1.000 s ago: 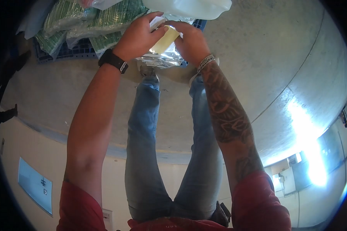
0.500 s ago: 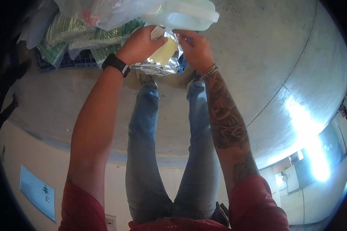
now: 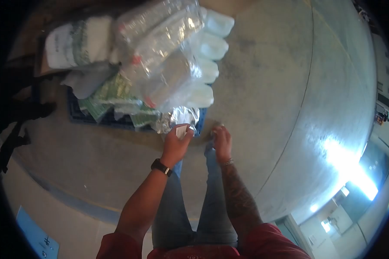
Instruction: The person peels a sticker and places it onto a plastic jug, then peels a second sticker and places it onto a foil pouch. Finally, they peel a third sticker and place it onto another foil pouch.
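White, flat, paper-like piece (image 3: pixel 181 131) sits between the thumb and fingers of my left hand (image 3: pixel 174 144), just in front of the crumpled silver foil package (image 3: pixel 182 115) at the near corner of the blue plastic pallet (image 3: pixel 100 123). My right hand (image 3: pixel 222 144) is apart from it, over the grey concrete floor (image 3: pixel 268 108), fingers curled in — whether they grip anything small, I cannot tell. I judge the step in hand to be handling this piece with the left; the next move calls for a steady pinch — clear of the pale translucent plastic jugs (image 3: pixel 203 96).
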The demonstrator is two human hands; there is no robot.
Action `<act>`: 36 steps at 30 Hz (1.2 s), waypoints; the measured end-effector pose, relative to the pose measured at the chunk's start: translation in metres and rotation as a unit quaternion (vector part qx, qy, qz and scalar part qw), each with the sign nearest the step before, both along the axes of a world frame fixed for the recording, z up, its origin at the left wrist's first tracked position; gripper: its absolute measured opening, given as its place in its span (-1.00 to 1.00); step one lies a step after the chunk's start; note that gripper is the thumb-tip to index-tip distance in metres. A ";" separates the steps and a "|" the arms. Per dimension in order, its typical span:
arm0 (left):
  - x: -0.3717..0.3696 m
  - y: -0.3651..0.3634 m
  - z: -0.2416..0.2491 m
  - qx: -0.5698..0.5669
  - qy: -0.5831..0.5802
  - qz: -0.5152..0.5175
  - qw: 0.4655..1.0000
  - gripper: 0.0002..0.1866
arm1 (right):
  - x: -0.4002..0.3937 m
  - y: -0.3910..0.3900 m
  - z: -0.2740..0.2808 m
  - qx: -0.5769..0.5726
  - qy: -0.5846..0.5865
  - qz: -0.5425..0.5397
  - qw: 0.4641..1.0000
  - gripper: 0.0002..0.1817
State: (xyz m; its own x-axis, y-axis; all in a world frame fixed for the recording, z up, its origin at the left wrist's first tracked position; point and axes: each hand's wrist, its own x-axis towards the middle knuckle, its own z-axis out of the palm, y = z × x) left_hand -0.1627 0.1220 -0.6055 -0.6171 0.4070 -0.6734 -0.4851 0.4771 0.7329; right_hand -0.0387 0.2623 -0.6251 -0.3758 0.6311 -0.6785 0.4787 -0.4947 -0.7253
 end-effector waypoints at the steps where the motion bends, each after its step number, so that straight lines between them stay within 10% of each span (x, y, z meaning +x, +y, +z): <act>1: -0.017 0.004 0.014 0.003 0.017 0.004 1.000 -0.69 | -0.004 0.007 0.006 0.013 0.005 -0.037 0.999 -0.68; 5: -0.095 0.027 0.082 0.023 0.156 0.018 0.987 -0.59 | -0.032 0.041 0.033 0.078 -0.036 0.104 0.991 -0.71; 11: -0.216 0.055 0.045 -0.082 0.395 0.083 0.911 -0.47 | -0.116 0.080 0.038 0.224 0.069 0.148 0.961 -0.61; 15: -0.254 0.041 0.025 0.012 0.138 0.273 0.952 -0.49 | -0.223 0.106 0.051 0.161 -0.025 0.223 0.961 -0.15; 17: -0.263 0.026 0.025 -0.035 -0.114 0.239 0.964 -0.59 | -0.251 0.100 0.035 0.207 -0.003 0.284 0.936 -0.39; 21: -0.255 0.022 0.049 -0.044 -0.052 0.240 0.968 -0.74 | -0.264 0.090 0.070 0.220 0.027 0.275 0.936 -0.88; 30: -0.258 -0.010 0.082 0.025 -0.089 0.339 0.936 -0.86 | -0.255 0.099 0.121 0.220 0.215 0.204 0.929 -0.92; 36: -0.188 0.051 0.222 0.046 -0.108 0.240 0.964 -0.81 | -0.168 0.165 0.195 0.142 0.128 0.139 0.972 -0.86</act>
State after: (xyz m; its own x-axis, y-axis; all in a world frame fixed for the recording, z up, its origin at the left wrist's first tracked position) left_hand -0.3504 0.1733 -0.3838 -0.5992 0.1739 -0.7815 -0.7791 0.0978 0.6192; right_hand -0.2065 0.4275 -0.4297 -0.6914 0.6302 -0.3533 0.3513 -0.1342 -0.9266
